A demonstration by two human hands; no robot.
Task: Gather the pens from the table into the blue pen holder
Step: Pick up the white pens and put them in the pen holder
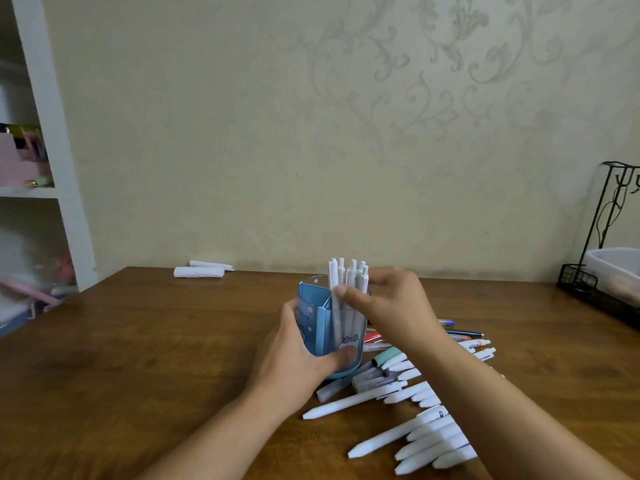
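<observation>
Head view: left hand (294, 355) grips the blue pen holder (322, 327) at table centre; right hand (388, 303) pinches upright white pens (348, 275) standing in it; loose pens (415, 410) lie fanned near-right, nearer the right hand.

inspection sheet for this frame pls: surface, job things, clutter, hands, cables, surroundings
Surface: brown wooden table.
Job things: blue holder upright, a bunch of white pens standing in it; loose pens lie in a pile to its right.
Clutter: two white rolls at the far edge; black wire rack at the right with a white tub.
Hands: left hand grips the holder; right hand holds the standing pens.
Cables: nothing seen.
Surroundings: patterned wall; white shelf on the left.
</observation>
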